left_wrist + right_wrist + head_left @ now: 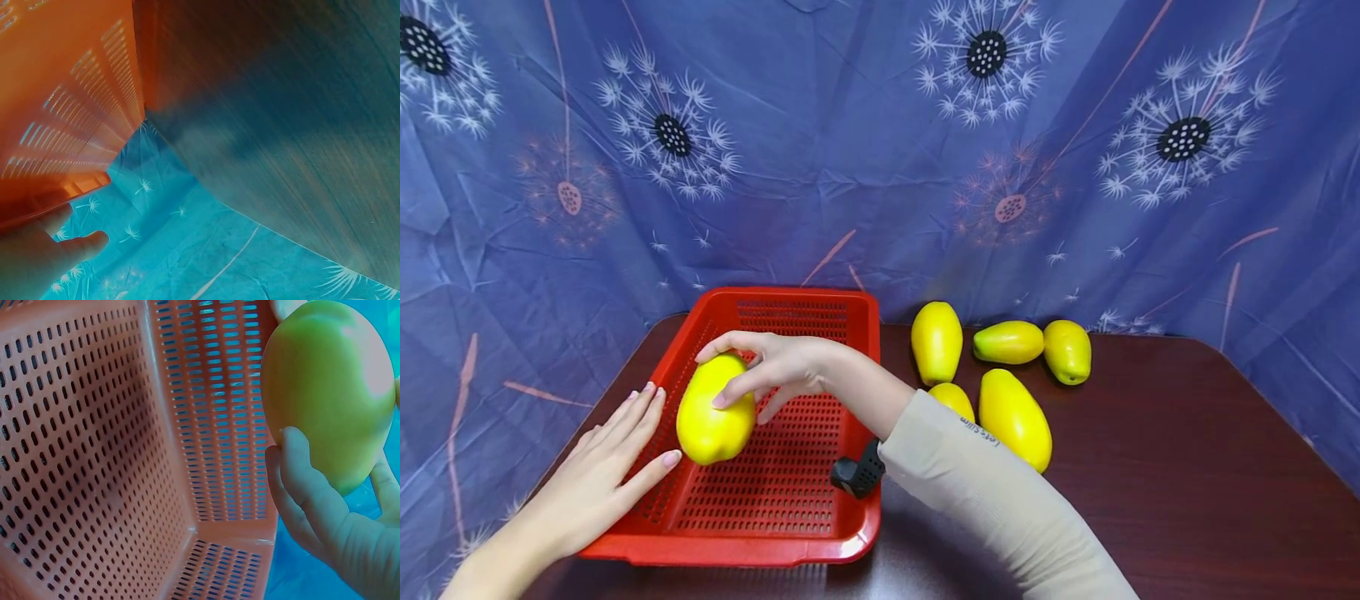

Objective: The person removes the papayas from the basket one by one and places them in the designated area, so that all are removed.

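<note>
In the head view my right hand (782,367) grips a smooth yellow papaya (715,417) over the left part of a red plastic basket (737,550). Thumb and fingers spread around the fruit's sides, and the right wrist view shows the same papaya (328,394) held high beside the perforated basket wall (212,412). My left hand (602,467) rests along the basket's left rim with its fingers extended. Seen from the left wrist, part of that hand (37,256) lies against the outer rim.
Several more yellow papayas (1017,421) lie on the dark wooden table (1187,467) to the right of the basket, one partly hidden by my right sleeve (1000,492). Behind the table hangs a blue dandelion-print cloth (850,167). A black wrist camera (859,473) overlaps the basket's right rim.
</note>
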`<state>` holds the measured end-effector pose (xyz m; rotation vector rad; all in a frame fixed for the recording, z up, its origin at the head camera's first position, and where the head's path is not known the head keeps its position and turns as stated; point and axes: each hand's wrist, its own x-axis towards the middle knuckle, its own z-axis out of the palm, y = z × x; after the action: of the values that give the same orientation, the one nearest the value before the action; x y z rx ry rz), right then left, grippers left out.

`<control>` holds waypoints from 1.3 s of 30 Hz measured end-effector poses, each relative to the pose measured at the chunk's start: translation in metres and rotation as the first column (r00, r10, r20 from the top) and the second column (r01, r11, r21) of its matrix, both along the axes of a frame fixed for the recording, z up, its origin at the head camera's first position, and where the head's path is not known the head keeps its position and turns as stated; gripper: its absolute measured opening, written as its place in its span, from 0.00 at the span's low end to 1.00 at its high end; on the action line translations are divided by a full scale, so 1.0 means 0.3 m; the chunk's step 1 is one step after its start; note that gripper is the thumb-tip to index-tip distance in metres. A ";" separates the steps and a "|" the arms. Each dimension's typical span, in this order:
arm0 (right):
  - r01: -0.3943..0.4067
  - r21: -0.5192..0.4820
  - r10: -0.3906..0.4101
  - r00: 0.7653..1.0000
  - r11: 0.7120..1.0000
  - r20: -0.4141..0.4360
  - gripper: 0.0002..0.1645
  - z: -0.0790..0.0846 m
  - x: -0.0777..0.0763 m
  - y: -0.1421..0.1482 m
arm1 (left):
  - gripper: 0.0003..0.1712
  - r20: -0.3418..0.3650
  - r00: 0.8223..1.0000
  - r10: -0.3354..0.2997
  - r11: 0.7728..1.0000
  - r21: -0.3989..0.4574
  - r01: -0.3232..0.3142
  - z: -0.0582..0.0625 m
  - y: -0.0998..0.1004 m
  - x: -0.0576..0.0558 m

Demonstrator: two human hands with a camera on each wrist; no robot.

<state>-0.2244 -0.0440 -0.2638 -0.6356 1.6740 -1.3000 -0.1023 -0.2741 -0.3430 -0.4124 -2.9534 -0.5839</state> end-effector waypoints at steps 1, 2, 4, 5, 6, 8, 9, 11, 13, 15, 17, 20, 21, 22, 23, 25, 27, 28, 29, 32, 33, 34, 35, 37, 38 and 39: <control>-0.001 -0.002 0.001 1.000 1.000 -0.003 0.25 0.006 0.002 0.003 | 0.43 0.001 1.000 0.000 1.000 0.001 0.000 0.000 0.000 0.000; -0.001 -0.004 0.001 1.000 1.000 -0.008 0.25 0.012 0.003 0.006 | 0.43 -0.001 1.000 0.000 1.000 0.002 0.000 -0.001 0.001 0.001; 0.000 -0.010 0.000 1.000 1.000 -0.013 0.25 0.022 0.006 0.015 | 0.43 -0.007 1.000 -0.001 1.000 0.001 0.001 -0.002 0.001 0.002; 0.001 -0.014 -0.001 1.000 1.000 -0.017 0.25 0.027 0.006 0.020 | 0.42 -0.013 1.000 -0.002 1.000 0.000 0.002 -0.003 0.001 0.002; 0.004 -0.020 -0.004 1.000 1.000 -0.019 0.25 0.031 0.006 0.026 | 0.42 -0.021 1.000 -0.003 1.000 -0.001 0.003 -0.004 0.001 0.003; 0.010 -0.029 -0.011 1.000 1.000 -0.017 0.25 0.036 0.005 0.040 | 0.42 -0.037 0.999 -0.007 1.000 -0.002 0.007 -0.007 0.001 0.004; 0.014 -0.036 -0.014 1.000 0.999 -0.013 0.25 0.038 0.005 0.047 | 0.42 -0.042 0.999 -0.010 1.000 -0.003 0.010 -0.008 0.001 0.004; 0.021 -0.046 -0.021 1.000 0.999 -0.008 0.25 0.044 0.002 0.060 | 0.42 -0.053 0.999 -0.011 1.000 -0.001 0.011 -0.011 0.000 0.006; 0.017 -0.056 -0.017 1.000 0.998 -0.012 0.26 0.049 -0.001 0.076 | 0.42 -0.058 0.998 -0.009 1.000 0.002 0.010 -0.012 -0.001 0.007; 0.014 -0.064 -0.016 1.000 0.998 -0.021 0.27 0.053 -0.005 0.093 | 0.42 -0.060 0.998 -0.008 1.000 0.002 0.008 -0.012 -0.002 0.006; 0.011 -0.071 -0.013 1.000 0.997 -0.025 0.29 0.056 -0.010 0.112 | 0.42 -0.062 0.998 -0.009 1.000 0.004 0.009 -0.013 -0.001 0.007; 0.011 -0.084 -0.013 1.000 0.996 -0.024 0.30 0.063 -0.016 0.143 | 0.42 -0.067 0.998 -0.012 1.000 0.006 0.013 -0.014 -0.001 0.009; 0.011 -0.089 -0.013 1.000 0.996 -0.024 0.30 0.066 -0.019 0.155 | 0.42 -0.069 0.998 -0.013 1.000 0.008 0.014 -0.013 -0.001 0.010; 0.013 -0.094 -0.015 1.000 0.996 -0.021 0.30 0.069 -0.021 0.167 | 0.42 -0.070 0.997 -0.014 1.000 0.009 0.015 -0.013 0.000 0.010; 0.015 -0.097 -0.018 1.000 0.995 -0.024 0.30 0.072 -0.023 0.179 | 0.42 -0.074 0.997 -0.015 1.000 0.009 0.015 -0.013 0.000 0.009; 0.020 -0.104 -0.023 0.999 0.994 -0.023 0.30 0.076 -0.028 0.204 | 0.42 -0.080 0.997 -0.016 1.000 0.008 0.017 -0.012 0.001 0.009; 0.026 -0.105 -0.030 0.999 0.994 -0.036 0.31 0.081 -0.030 0.229 | 0.42 -0.087 0.996 -0.020 1.000 0.009 0.021 -0.011 0.002 0.009; 0.028 -0.104 -0.032 0.999 0.994 -0.039 0.31 0.082 -0.032 0.242 | 0.42 -0.093 0.995 -0.022 1.000 0.009 0.023 -0.012 0.002 0.009; 0.030 -0.105 -0.034 0.998 0.994 -0.044 0.31 0.085 -0.033 0.255 | 0.41 -0.095 0.995 -0.023 1.000 0.010 0.024 -0.011 0.003 0.009; 0.039 -0.112 -0.046 0.997 0.993 -0.059 0.32 0.090 -0.037 0.298 | 0.41 -0.092 0.995 -0.024 1.000 0.011 0.025 -0.010 0.002 0.006; 0.045 -0.117 -0.052 0.997 0.992 -0.058 0.32 0.092 -0.037 0.313 | 0.41 -0.090 0.996 -0.024 1.000 0.010 0.025 -0.010 0.002 0.006; 0.051 -0.120 -0.058 0.997 0.991 -0.055 0.32 0.093 -0.038 0.328 | 0.41 -0.087 0.996 -0.023 1.000 0.010 0.024 -0.009 0.002 0.006; 0.058 -0.123 -0.065 0.996 0.991 -0.057 0.32 0.096 -0.038 0.344 | 0.41 -0.083 0.996 -0.022 1.000 0.010 0.023 -0.009 0.001 0.005; 0.073 -0.131 -0.080 0.996 0.989 -0.049 0.32 0.102 -0.038 0.376 | 0.41 -0.083 0.996 -0.022 1.000 0.008 0.023 -0.009 0.002 0.006; 0.081 -0.133 -0.088 0.995 0.988 -0.049 0.33 0.105 -0.037 0.393 | 0.41 -0.080 0.997 -0.022 1.000 0.008 0.023 -0.009 0.002 0.006; 0.091 -0.135 -0.098 0.994 0.987 -0.048 0.33 0.109 -0.037 0.410 | 0.41 -0.080 0.997 -0.022 1.000 0.008 0.023 -0.009 0.002 0.006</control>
<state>-0.2354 0.0788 -0.2311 -0.6819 1.6889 -1.4829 -0.1004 -0.2735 -0.3458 -0.4571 -2.8726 -0.5696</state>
